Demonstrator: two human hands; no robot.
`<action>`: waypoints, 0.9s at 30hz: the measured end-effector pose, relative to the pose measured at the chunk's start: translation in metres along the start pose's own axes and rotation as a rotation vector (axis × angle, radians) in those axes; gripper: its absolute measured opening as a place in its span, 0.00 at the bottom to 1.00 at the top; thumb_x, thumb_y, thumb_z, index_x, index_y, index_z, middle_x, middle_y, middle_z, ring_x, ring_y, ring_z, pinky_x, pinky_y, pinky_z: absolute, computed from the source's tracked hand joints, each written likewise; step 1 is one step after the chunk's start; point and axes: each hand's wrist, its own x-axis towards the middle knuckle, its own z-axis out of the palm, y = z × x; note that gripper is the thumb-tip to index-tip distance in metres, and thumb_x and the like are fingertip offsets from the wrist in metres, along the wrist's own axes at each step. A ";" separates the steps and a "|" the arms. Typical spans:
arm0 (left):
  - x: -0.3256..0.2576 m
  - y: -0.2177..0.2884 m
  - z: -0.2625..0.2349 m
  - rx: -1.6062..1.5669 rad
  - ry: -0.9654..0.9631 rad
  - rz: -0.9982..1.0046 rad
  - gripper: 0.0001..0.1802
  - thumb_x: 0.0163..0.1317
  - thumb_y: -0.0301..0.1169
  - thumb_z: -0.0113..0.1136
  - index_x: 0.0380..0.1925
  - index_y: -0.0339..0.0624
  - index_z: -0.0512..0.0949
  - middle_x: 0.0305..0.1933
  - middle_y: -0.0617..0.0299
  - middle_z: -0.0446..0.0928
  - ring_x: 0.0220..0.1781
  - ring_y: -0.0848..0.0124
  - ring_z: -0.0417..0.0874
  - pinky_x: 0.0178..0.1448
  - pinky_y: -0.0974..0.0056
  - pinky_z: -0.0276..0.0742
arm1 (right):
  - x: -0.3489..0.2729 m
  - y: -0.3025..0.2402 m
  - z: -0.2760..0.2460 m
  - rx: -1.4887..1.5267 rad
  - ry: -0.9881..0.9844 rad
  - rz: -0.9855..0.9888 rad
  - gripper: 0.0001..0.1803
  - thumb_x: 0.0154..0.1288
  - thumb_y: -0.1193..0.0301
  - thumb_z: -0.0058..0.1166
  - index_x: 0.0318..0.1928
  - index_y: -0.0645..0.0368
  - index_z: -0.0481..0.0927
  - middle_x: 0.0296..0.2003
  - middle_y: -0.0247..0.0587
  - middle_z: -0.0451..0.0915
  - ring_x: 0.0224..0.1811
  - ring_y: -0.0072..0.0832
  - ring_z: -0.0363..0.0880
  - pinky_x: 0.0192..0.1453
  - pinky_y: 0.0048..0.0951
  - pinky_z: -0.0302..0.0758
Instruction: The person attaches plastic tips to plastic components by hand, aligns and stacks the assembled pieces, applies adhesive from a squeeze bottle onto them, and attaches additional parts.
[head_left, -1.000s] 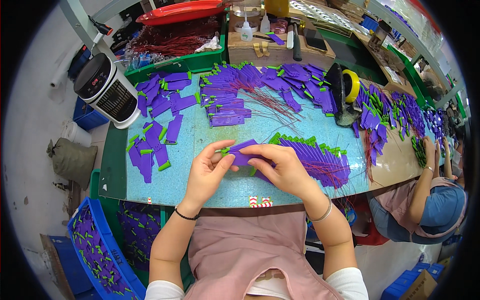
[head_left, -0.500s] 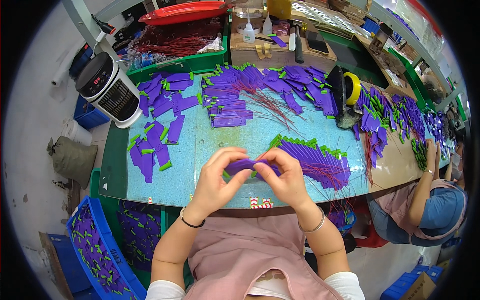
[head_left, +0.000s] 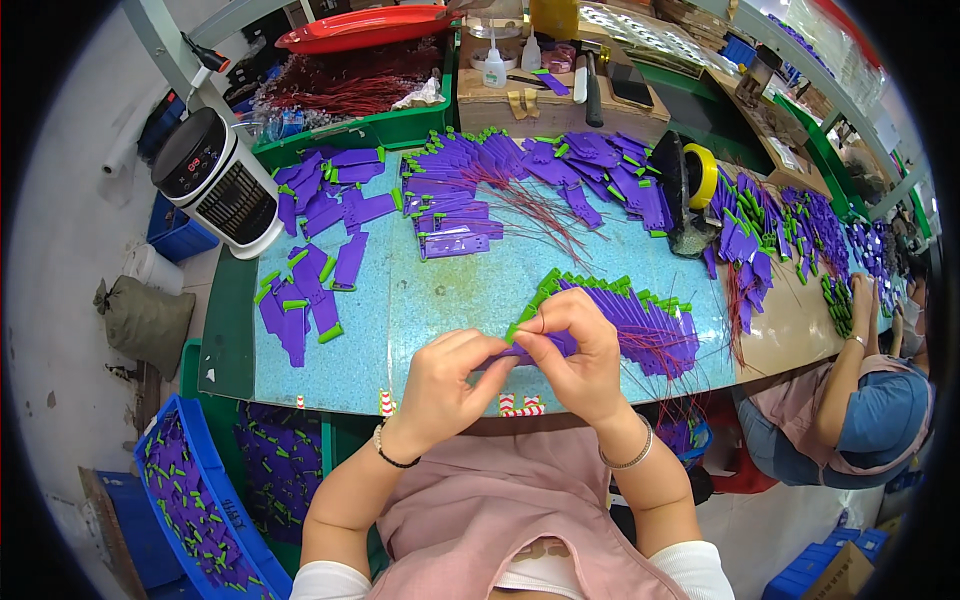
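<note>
Close to the table's front edge, my left hand (head_left: pixel 452 378) and my right hand (head_left: pixel 582 362) come together at a flat purple plastic piece with a green end (head_left: pixel 513 332). The fingers of both hands are pinched on it, and they hide much of its body. Just beyond my right hand, a fanned row of purple pieces (head_left: pixel 640 325) lies with green ends along its far side. Thin red wires (head_left: pixel 660 347) run across that row. Another overlapping row of purple pieces (head_left: pixel 455 195) with green ends lies at the middle back, with red wires trailing from it.
Loose purple pieces (head_left: pixel 310 285) lie on the left. A white heater (head_left: pixel 225 185) stands at the left edge. Behind are a green crate (head_left: pixel 370 128) of red wire and a yellow tape roll (head_left: pixel 703 176). A blue bin (head_left: pixel 190 500) sits lower left; a co-worker (head_left: pixel 850 410) works at right.
The purple piece has turned in my fingers, so its green end now points up and away. My left hand has moved slightly right and lower, and my right fingers pinch near the green end.
</note>
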 end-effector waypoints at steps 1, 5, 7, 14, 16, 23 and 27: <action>0.000 0.001 -0.002 0.047 -0.009 0.051 0.06 0.54 0.26 0.64 0.31 0.36 0.79 0.27 0.56 0.77 0.29 0.58 0.78 0.34 0.61 0.72 | 0.002 0.000 -0.003 0.001 -0.002 -0.002 0.07 0.53 0.78 0.64 0.32 0.60 0.79 0.27 0.40 0.77 0.31 0.35 0.75 0.37 0.30 0.71; -0.002 -0.010 -0.008 0.000 -0.012 0.101 0.11 0.54 0.25 0.64 0.38 0.36 0.78 0.37 0.54 0.77 0.34 0.59 0.80 0.38 0.62 0.74 | -0.003 0.002 -0.009 -0.114 -0.380 0.184 0.09 0.58 0.69 0.61 0.34 0.63 0.78 0.28 0.43 0.77 0.30 0.36 0.77 0.33 0.34 0.72; 0.000 -0.012 -0.008 -0.064 0.076 0.052 0.13 0.56 0.26 0.64 0.41 0.36 0.77 0.41 0.55 0.77 0.36 0.62 0.80 0.41 0.63 0.75 | -0.010 0.007 -0.008 -0.203 -0.360 0.022 0.10 0.60 0.69 0.61 0.35 0.64 0.79 0.27 0.44 0.77 0.27 0.35 0.77 0.31 0.33 0.72; -0.009 -0.018 0.018 -0.590 0.095 -0.190 0.16 0.67 0.35 0.57 0.48 0.34 0.77 0.46 0.60 0.79 0.44 0.73 0.79 0.50 0.67 0.75 | -0.022 0.000 0.012 0.007 -0.181 0.358 0.12 0.65 0.66 0.57 0.34 0.65 0.79 0.25 0.47 0.79 0.25 0.36 0.79 0.27 0.31 0.70; -0.008 -0.020 0.014 -0.409 0.072 -0.185 0.12 0.67 0.32 0.55 0.38 0.32 0.81 0.31 0.56 0.82 0.34 0.68 0.82 0.41 0.65 0.76 | -0.021 0.000 0.001 -0.132 -0.307 0.451 0.13 0.65 0.65 0.57 0.33 0.65 0.79 0.23 0.47 0.79 0.24 0.36 0.79 0.27 0.32 0.70; -0.016 -0.015 0.010 -0.041 -0.211 -0.043 0.08 0.61 0.27 0.56 0.28 0.32 0.79 0.28 0.44 0.78 0.30 0.47 0.80 0.32 0.53 0.73 | -0.001 -0.011 0.001 0.121 -0.287 0.144 0.15 0.55 0.69 0.64 0.41 0.62 0.78 0.33 0.43 0.77 0.35 0.36 0.76 0.41 0.30 0.72; -0.016 -0.015 0.008 -0.046 -0.320 -0.046 0.10 0.62 0.29 0.54 0.26 0.34 0.78 0.26 0.45 0.78 0.29 0.48 0.80 0.32 0.52 0.73 | -0.011 -0.009 0.010 0.061 -0.217 0.111 0.10 0.55 0.72 0.63 0.35 0.64 0.79 0.28 0.42 0.78 0.32 0.33 0.77 0.38 0.29 0.72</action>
